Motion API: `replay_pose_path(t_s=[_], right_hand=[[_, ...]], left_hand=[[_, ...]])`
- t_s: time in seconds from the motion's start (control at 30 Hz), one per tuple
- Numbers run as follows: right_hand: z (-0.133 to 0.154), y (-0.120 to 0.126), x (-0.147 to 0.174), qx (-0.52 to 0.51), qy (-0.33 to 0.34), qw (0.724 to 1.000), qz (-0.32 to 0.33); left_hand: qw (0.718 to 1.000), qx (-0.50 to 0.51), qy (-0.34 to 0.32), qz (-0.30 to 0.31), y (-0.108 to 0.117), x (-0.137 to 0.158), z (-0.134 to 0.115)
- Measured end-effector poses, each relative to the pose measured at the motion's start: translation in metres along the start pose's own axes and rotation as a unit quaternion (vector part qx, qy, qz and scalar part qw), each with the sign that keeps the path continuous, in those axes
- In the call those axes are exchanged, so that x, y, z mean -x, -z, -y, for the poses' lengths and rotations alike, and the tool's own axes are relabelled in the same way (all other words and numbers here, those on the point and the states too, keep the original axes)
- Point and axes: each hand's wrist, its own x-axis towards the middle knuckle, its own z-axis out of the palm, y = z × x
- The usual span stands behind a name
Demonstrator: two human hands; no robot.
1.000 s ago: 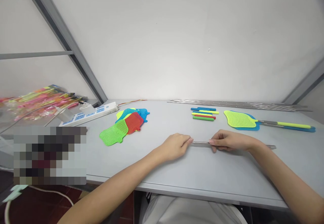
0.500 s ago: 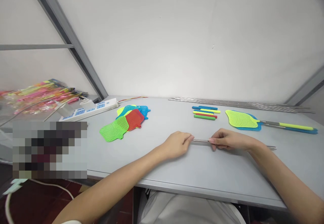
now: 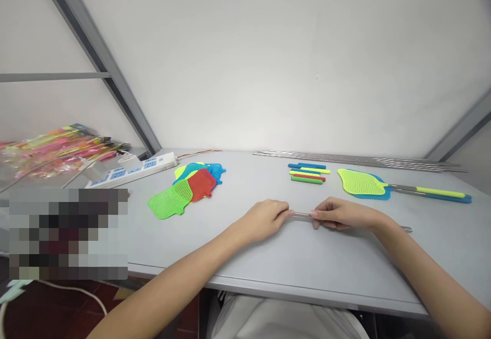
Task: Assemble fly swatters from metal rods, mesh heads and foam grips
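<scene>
Between my hands runs a thin metal rod (image 3: 302, 215), close above the grey table. My left hand (image 3: 266, 220) pinches its left end, which the fingers hide. My right hand (image 3: 339, 213) grips it further along, thumb and forefinger closed; whether it is one rod or several together I cannot make out. Past my right wrist a rod end (image 3: 406, 229) sticks out. Beyond my right hand lie coloured handle tubes (image 3: 307, 180) in blue, yellow, red and green. To the right are fly swatters, the upper one with a yellow head (image 3: 362, 183), over a blue one.
Loose fly swatter heads, the nearest green (image 3: 171, 201), lie on the table (image 3: 245, 262) at left. A white power strip (image 3: 134, 171) and bagged colourful goods (image 3: 57, 147) are farther left. Long metal rods (image 3: 356, 160) lie along the back wall.
The visible stretch of rod between my hands is slightly shorter, with my hands a little closer together. The whole view has shifted slightly; the other things on the table keep their places.
</scene>
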Motion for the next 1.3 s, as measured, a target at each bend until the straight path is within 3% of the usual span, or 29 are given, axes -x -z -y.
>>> replay_pose_path(t_s=[0.2,0.43,0.63,0.77,0.97,1.07,1.17,1.23,1.3], right_hand=[[0.000,0.002,0.002,-0.042,0.023,0.999,0.012],[-0.006,0.012,0.012,-0.063,0.006,0.998,-0.030],[-0.011,0.026,0.020,-0.053,-0.009,0.996,-0.072],[-0.011,0.029,0.021,-0.036,-0.010,0.995,-0.092],[-0.019,0.034,0.023,-0.038,-0.005,0.996,-0.086],[-0.021,0.037,0.026,-0.044,0.006,0.994,-0.095],[-0.019,0.037,0.028,-0.055,0.031,0.994,-0.087],[-0.017,0.033,0.026,-0.079,0.046,0.994,-0.067],[-0.015,0.027,0.022,-0.117,0.047,0.991,-0.034]], left_hand=[[0.999,0.045,-0.001,-0.016,0.003,-0.001,0.003],[0.990,0.112,0.025,-0.081,0.021,-0.004,0.008],[0.967,0.154,0.110,-0.173,0.047,-0.003,0.021],[0.951,0.198,0.149,-0.184,0.059,0.001,0.020],[0.933,0.259,0.155,-0.198,0.065,0.004,0.022],[0.897,0.345,0.141,-0.237,0.065,0.003,0.028],[0.830,0.468,0.124,-0.276,0.063,0.000,0.031],[0.777,0.561,0.120,-0.260,0.062,-0.005,0.030],[0.729,0.644,0.119,-0.202,0.063,-0.013,0.026]])
